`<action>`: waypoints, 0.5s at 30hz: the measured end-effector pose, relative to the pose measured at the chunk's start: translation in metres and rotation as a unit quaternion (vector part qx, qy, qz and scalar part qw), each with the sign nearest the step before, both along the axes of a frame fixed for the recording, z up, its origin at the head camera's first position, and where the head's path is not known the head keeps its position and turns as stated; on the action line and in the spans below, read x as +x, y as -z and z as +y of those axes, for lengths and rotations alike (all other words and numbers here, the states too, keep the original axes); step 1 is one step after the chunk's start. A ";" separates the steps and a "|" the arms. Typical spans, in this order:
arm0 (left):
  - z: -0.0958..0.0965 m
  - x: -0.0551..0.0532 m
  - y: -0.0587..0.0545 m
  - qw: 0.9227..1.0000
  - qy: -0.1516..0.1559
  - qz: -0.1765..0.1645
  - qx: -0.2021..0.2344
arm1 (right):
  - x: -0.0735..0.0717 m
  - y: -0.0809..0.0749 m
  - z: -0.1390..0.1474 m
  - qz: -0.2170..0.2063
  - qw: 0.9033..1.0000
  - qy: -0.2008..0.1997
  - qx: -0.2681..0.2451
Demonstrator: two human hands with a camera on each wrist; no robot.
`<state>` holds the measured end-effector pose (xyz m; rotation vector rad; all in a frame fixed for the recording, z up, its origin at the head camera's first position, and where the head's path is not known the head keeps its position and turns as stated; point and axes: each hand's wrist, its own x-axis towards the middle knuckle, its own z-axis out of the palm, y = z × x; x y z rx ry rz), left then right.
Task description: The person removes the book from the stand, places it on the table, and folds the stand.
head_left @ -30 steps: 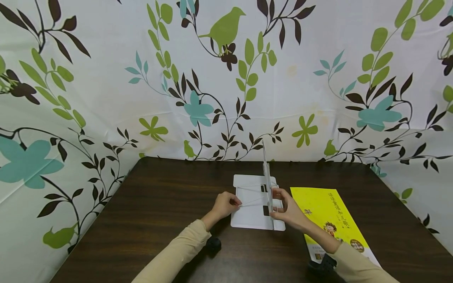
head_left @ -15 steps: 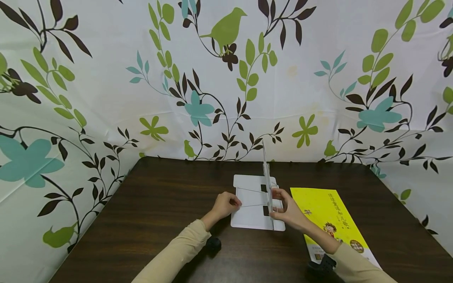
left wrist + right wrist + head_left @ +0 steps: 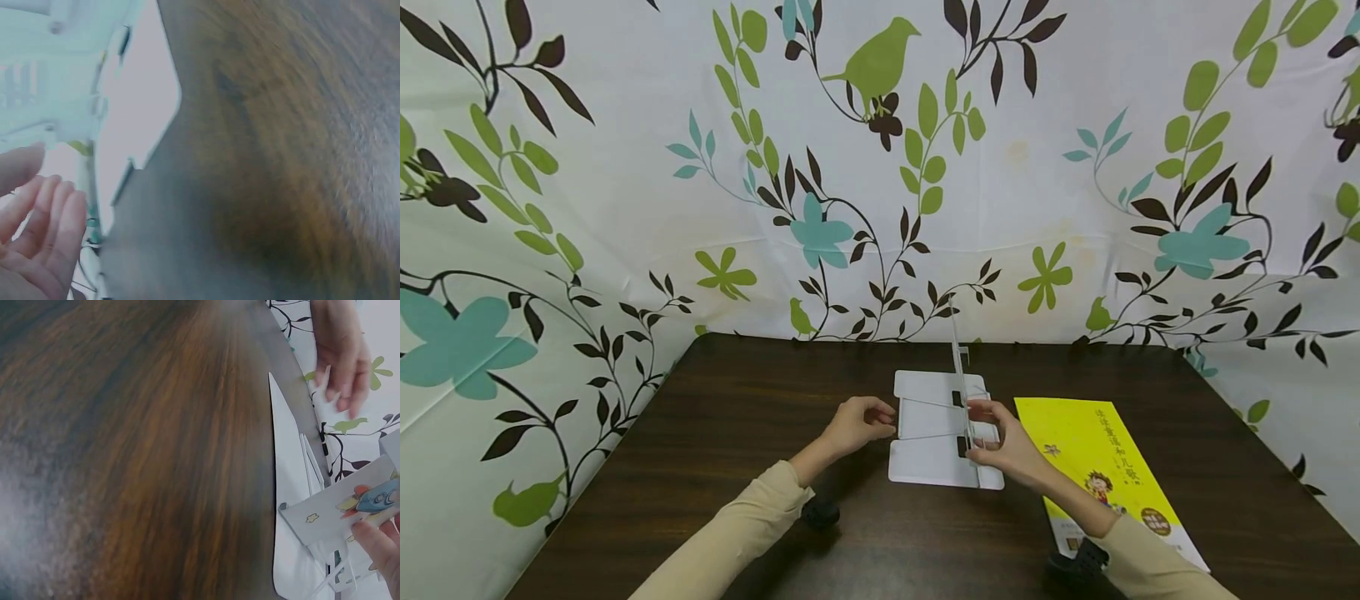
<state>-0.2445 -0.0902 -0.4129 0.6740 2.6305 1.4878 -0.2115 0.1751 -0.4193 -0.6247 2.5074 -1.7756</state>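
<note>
A white book stand [image 3: 925,465] lies with its base flat on the table. Its thin panel [image 3: 957,354] stands upright, nearly edge-on in the head view; the right wrist view shows cartoon pictures on that panel [image 3: 312,519]. My right hand [image 3: 1006,437] holds the panel low down, thumb and fingers at its edge. Thin wire legs [image 3: 928,437] run leftward over the base. Just off the base's left edge is my left hand [image 3: 856,425], fingers loosely bent with nothing between them. In the left wrist view, this hand [image 3: 44,244] appears beside the white base [image 3: 147,81].
A yellow book [image 3: 1090,442] with a cartoon child on its cover lies right of the stand, under my right forearm. The dark wooden table [image 3: 737,417] ends at a patterned cloth [image 3: 625,183] behind it. Dark wrist devices [image 3: 820,512] sit below my wrists.
My left hand has let go of the wire leg and moved left, off the base. The upright panel has tipped slightly left, with my right hand still on it.
</note>
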 end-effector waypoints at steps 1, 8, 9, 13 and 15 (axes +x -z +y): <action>-0.002 0.001 -0.004 1.000 0.001 0.000 0.015 | 0.000 -0.001 -0.001 -0.001 1.000 0.000 0.002; -0.003 0.014 -0.031 0.991 0.034 0.018 0.125 | 0.002 -0.004 -0.009 0.001 0.999 0.016 0.037; -0.001 0.017 -0.035 0.990 0.040 0.018 0.136 | 0.002 -0.005 -0.010 0.001 0.999 0.020 0.043; 0.005 0.029 -0.048 0.982 0.058 -0.016 0.181 | 0.002 -0.008 -0.014 -0.003 0.997 0.031 0.065; 0.009 0.034 -0.052 0.975 0.070 -0.043 0.205 | 0.002 -0.009 -0.017 -0.005 0.996 0.036 0.075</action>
